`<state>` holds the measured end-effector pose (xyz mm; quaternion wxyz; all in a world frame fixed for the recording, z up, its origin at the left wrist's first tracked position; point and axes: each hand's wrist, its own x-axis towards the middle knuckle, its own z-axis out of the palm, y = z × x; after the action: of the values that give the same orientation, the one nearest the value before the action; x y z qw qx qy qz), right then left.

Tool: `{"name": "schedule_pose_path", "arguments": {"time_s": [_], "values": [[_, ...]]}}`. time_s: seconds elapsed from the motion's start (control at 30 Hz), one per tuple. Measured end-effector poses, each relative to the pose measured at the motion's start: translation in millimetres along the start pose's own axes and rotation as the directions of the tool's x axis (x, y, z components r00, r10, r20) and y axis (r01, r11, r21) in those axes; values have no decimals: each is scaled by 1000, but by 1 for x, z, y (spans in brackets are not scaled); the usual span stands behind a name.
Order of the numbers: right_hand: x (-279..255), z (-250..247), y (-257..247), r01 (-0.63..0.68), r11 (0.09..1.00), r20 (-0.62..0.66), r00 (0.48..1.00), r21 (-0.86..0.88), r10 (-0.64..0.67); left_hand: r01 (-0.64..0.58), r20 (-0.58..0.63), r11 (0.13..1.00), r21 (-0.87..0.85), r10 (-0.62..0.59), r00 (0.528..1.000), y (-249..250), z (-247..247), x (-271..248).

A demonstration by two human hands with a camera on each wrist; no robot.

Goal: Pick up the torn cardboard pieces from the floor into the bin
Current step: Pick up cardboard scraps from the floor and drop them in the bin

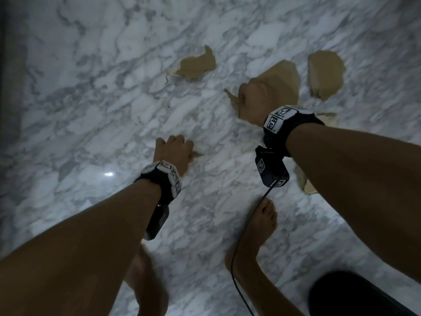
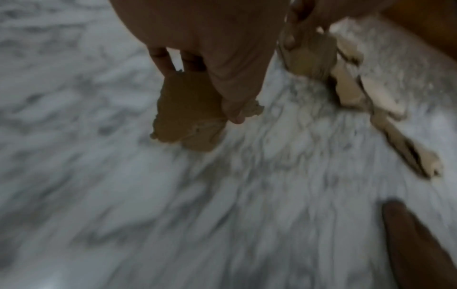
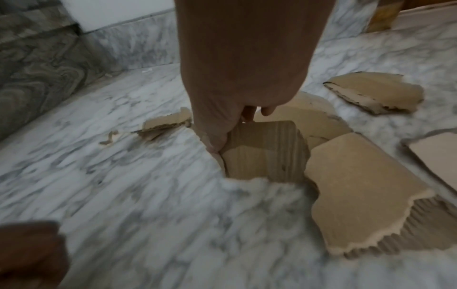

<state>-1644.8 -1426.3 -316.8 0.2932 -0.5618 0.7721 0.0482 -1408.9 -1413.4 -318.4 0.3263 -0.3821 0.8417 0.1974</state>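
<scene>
Torn brown cardboard pieces lie scattered on the white marble floor (image 1: 95,124). My left hand (image 1: 175,145) (image 2: 204,92) pinches a small ragged cardboard scrap (image 2: 183,117) between thumb and fingers, just above the floor. Further right, my right hand (image 1: 249,99) (image 3: 236,129) grips a larger corrugated cardboard piece (image 3: 267,154) (image 1: 283,76) by its edge, thumb on its near side. Loose pieces lie at the far middle (image 1: 197,65), the far right (image 1: 325,74) and under my right forearm (image 1: 306,184).
My bare feet (image 1: 258,233) stand near the bottom of the head view, with a black cable (image 1: 239,252) trailing from the right wrist. A dark rounded object (image 1: 355,295) sits at the bottom right. A marble skirting and wall (image 3: 74,48) run along the far left.
</scene>
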Motion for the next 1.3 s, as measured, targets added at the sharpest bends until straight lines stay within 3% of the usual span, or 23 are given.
{"name": "schedule_pose_path", "arguments": {"time_s": [0.1, 0.2, 0.27, 0.37, 0.43, 0.53, 0.6, 0.67, 0.83, 0.9, 1.03, 1.17, 1.3], "values": [[5, -11, 22, -124, 988, -160, 981, -92, 109, -8, -187, 994, -112, -13, 982, 9, -52, 37], [17, -16, 45, -265, 963, -155, 951, 45, 269, 13, -347, 978, -209, -87, 934, 12, -98, 74], [24, -25, 55, -337, 930, -44, 937, 148, 347, 45, -318, 960, -278, -136, 938, 10, -113, 103], [31, -21, 74, -420, 896, 98, 907, 140, 410, 159, -131, 939, -306, -207, 969, 11, -119, 132], [25, -15, 77, -419, 901, 63, 908, 111, 414, 209, -66, 931, -301, -239, 969, 18, -115, 137], [18, -4, 84, -473, 843, -1, 872, 257, 490, 232, -119, 930, -286, -275, 954, 27, -101, 134], [15, -4, 87, -503, 801, 23, 851, 324, 525, 201, -145, 938, -283, -249, 957, 33, -95, 128], [10, -4, 88, -528, 702, 95, 826, 478, 556, 171, -137, 942, -288, -217, 966, 44, -90, 120], [-8, -9, 94, -436, 772, 62, 884, 463, 463, 146, -139, 931, -333, -202, 970, 75, -83, 97], [-17, -21, 106, -394, 726, 20, 885, 564, 465, 152, -104, 914, -377, -205, 973, 85, -81, 92], [-47, -39, 161, -421, 590, -31, 796, 689, 605, 53, -115, 960, -274, -88, 989, 108, -86, 78], [-92, -43, 201, -421, 303, 86, 691, 855, 717, -72, -72, 982, -172, 61, 996, 137, -101, 68], [-126, -28, 217, -468, 241, 186, 696, 850, 694, -245, -71, 969, -9, 244, 967, 170, -107, 67]]}}
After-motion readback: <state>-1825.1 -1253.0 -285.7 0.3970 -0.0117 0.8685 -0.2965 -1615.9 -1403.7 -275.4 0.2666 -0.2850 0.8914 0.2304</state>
